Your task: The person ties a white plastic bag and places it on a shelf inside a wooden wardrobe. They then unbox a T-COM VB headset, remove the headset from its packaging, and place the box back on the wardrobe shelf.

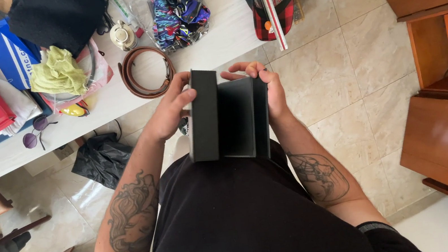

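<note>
Head view: left hand (168,113), right hand (271,89) each grasping one black box (228,117).

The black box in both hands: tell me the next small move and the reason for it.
Probably draw the two parts further apart. The left hand grips the outer part of the black box upright, while the right hand holds the inner part, which shows beside it and looks partly separated. The box is held in the air near the white table, where the brown belt lies coiled.

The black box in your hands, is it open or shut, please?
Open: the black box is spread apart, left hand and right hand holding each side.
</note>
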